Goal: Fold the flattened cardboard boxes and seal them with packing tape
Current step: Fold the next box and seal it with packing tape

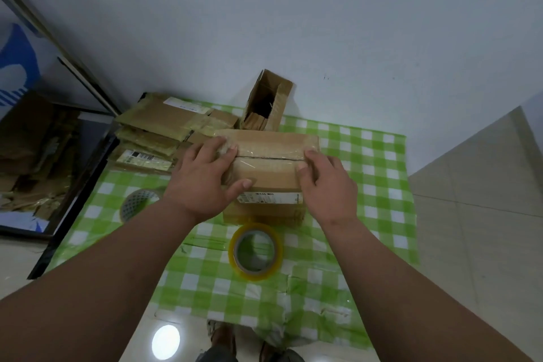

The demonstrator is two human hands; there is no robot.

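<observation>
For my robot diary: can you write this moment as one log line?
step: pressing tape on seam | left hand: on box | right hand: on box | tape roll: on tablecloth

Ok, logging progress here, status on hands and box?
Left hand and right hand pressing tape ends on box. Top seam taped. Tape roll idle in front. Nothing obstructing.
</observation>
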